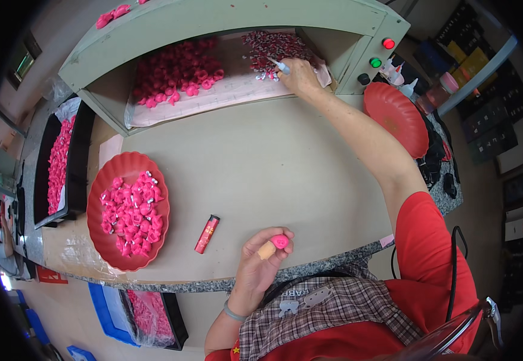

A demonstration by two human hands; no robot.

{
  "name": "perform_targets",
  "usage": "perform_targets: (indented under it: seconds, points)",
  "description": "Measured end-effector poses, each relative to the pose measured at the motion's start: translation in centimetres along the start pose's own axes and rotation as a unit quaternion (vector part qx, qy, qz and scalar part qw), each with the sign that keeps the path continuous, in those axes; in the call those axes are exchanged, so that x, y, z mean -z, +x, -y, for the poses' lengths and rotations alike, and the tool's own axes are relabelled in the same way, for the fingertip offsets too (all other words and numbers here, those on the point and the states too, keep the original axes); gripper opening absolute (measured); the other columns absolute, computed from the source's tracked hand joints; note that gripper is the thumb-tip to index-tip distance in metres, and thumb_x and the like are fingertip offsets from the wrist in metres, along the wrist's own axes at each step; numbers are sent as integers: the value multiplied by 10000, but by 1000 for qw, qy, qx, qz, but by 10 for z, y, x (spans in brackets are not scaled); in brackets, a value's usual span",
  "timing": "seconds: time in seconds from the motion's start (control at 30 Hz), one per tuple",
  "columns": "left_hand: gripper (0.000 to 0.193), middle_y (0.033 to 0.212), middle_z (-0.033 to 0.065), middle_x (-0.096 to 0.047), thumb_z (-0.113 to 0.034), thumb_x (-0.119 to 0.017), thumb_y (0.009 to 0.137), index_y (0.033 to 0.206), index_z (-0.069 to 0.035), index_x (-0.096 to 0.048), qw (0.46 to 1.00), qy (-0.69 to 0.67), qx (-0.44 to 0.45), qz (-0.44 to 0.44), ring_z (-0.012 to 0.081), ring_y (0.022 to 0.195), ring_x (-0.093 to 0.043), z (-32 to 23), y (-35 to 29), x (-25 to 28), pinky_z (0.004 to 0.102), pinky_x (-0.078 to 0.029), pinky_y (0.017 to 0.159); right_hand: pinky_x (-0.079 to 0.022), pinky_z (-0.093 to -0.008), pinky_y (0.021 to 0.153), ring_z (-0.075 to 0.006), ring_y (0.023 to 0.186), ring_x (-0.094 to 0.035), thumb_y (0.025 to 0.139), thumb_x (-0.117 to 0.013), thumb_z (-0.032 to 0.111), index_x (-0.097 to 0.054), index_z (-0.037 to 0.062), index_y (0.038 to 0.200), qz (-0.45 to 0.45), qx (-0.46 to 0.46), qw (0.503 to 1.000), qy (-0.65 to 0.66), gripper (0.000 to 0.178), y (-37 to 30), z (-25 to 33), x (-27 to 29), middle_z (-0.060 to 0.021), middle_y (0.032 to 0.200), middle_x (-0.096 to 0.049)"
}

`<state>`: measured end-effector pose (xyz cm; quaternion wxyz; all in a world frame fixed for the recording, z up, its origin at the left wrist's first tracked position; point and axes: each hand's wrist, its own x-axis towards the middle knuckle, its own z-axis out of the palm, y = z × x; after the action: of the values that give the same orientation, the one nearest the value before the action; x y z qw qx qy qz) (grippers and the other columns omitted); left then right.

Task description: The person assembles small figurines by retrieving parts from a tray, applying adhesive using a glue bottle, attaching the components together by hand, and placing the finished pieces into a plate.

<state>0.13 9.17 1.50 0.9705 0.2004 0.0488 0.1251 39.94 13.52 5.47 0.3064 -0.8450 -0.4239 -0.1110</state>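
My left hand (255,265) is closed near the table's front edge, pinching a small rounded pink plastic piece (280,242) between its fingertips. A tan wrap (266,250) covers one of its fingers. My right hand (301,79) reaches into the open-fronted green cabinet (349,72), its fingers closed round a slim pale blue and white tube (282,67) with a narrow tip. Just beside that tip lies a spread of tiny pink and white pieces (270,48) on a light cloth (237,90). Larger pink pieces (174,72) are heaped on the cloth further left.
A red scalloped bowl (96,234) with pink figures stands at left, a red lighter (207,234) right of it. Another red bowl (394,114) sits by the cabinet's right side, near bottles (409,88). A black tray (43,207) of pink pieces is far left.
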Motion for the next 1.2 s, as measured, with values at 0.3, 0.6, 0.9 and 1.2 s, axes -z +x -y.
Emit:
perform_targets:
  seconds: [0.3,0.6,0.9,1.2]
  points:
    - [323,1093,164,-602,-137,-612,853,1137,14,-589,1000,-7,10,-3,191,879,-565,-1,-1,2,266,-464,770,-492,-462,848,-399,949,-610,784,-675,163,-666,31,1007,58,12,993,-99,260,16,3,-11,-225,976,-641]
    - [336,1093,167,-601,-144,-625,846,1140,16,-585,1000,-6,4,-9,190,877,-568,1,-4,2,265,-469,767,-415,-211,536,-43,617,-499,838,-636,96,-651,7,962,117,-182,896,387,153,-24,18,24,16,736,-568]
    - [302,1042,151,-609,-139,-623,847,1102,19,-593,999,31,-15,-33,177,841,-563,5,-1,-2,264,-475,750,-499,-259,629,-108,728,-605,853,-607,87,-600,0,980,252,-209,713,620,154,-133,68,73,-61,823,-618]
    - [319,1055,151,-602,-157,-630,855,1111,29,-588,998,52,-28,-19,160,837,-571,9,-2,-8,251,-492,757,-477,-236,561,-99,606,-576,837,-588,65,-614,-2,940,281,-147,758,570,125,-214,94,106,-76,803,-627]
